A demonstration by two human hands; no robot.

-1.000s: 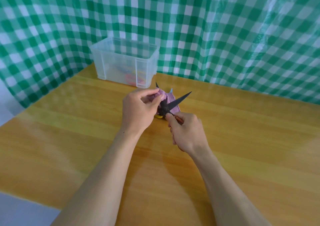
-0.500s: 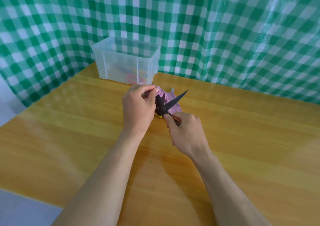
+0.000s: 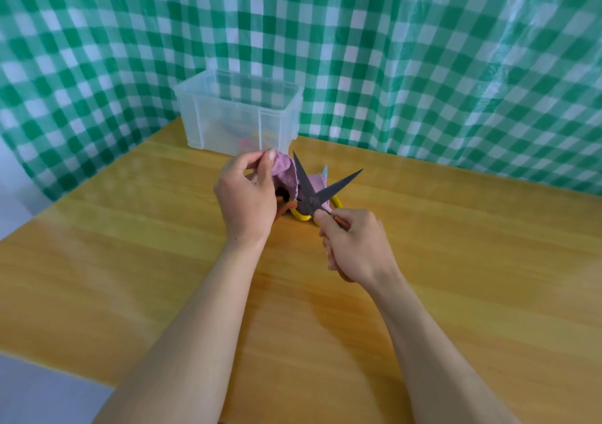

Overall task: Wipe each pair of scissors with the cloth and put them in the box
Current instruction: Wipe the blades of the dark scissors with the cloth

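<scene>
Scissors with dark blades (image 3: pixel 338 184) stand spread in a V over the middle of the table (image 3: pixel 130 260), tips pointing up and away from us. Our right hand (image 3: pixel 355 247) grips them by a reddish handle, fingers curled round it. Our left hand (image 3: pixel 246 202) pinches the pink cloth (image 3: pixel 286 173) between thumb and fingers, and the cloth lies against the left blade. Beneath, a yellow-handled pair (image 3: pixel 301 217) lies on the wood, mostly hidden by the cloth. Just behind our hands sits the clear box (image 3: pixel 237 114); we make out coloured shapes inside, perhaps scissor handles, but the plastic blurs them. Green checked sheeting (image 3: pixel 423 65) hangs behind.
</scene>
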